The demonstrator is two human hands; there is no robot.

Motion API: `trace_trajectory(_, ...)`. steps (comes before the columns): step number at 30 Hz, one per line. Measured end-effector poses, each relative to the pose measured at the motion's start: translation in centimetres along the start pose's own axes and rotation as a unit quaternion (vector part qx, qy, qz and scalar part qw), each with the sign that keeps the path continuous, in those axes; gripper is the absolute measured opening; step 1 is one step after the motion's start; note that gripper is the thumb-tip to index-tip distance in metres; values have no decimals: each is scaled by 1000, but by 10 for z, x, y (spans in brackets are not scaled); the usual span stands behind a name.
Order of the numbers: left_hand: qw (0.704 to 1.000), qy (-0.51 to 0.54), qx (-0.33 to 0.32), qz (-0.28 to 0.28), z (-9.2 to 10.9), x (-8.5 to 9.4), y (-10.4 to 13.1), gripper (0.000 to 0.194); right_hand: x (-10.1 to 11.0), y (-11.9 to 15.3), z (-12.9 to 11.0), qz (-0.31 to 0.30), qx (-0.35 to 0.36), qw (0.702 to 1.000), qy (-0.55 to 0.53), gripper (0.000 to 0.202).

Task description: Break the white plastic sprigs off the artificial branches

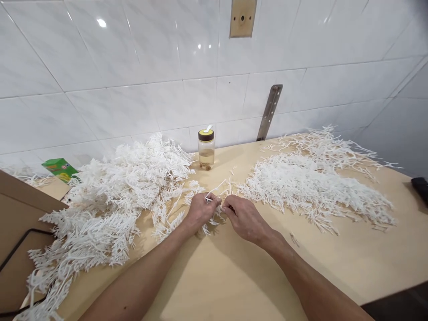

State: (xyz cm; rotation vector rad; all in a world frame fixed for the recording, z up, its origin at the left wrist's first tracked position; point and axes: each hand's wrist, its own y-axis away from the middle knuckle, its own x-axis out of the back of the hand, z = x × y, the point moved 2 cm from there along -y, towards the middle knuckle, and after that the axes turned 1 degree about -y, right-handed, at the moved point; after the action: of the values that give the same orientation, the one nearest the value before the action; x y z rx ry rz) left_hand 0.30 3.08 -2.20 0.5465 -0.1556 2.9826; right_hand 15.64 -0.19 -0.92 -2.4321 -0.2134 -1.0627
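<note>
At the middle of the table my left hand (200,208) is closed, its fingertips pinching a thin white plastic branch (217,188). Just right of it, my right hand (245,217) is also closed, fingertips pressed together at the same branch; its grip point is partly hidden. White twig tips show below my left fingers. A tall tangled heap of white branched sprigs (133,178) lies to the left of my hands. Spread flatter on the right is another pile of white sprigs (310,183).
A clear bottle (206,151) with a dark and yellow lid stands behind my hands. A green box (60,169) and brown cardboard (23,223) are at the left. A metal bracket (269,113) leans against the tiled wall. Some dark object (420,189) sits at the right edge.
</note>
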Motion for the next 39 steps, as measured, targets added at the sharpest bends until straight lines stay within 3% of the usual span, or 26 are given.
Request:
trace_trajectory(9,993,110,-5,52,14,-3,13,34,14,-4,12,-7,-129,989,-67,21)
trace_trajectory(12,991,115,0,65,17,-1,13,33,10,-4,3,1,-110,991,-72,23)
trace_trajectory(16,991,115,-15,70,18,3,11,32,7,-6,-3,64,-95,993,-19,23)
trace_trajectory(20,994,88,-48,50,20,3,9,33,15,-8,3,37,-88,993,-72,17)
trace_trajectory(24,996,71,-52,20,21,3,9,35,29,-8,3,4,-105,981,-164,28)
trace_trajectory(29,997,52,-60,10,24,6,11,35,32,-14,-4,3,-86,992,-89,26)
trace_trajectory(33,998,43,-54,1,22,6,11,32,27,-13,-3,-18,-91,993,-69,24)
trace_trajectory(39,997,7,-73,22,14,0,12,26,13,-12,-4,8,-101,995,9,13)
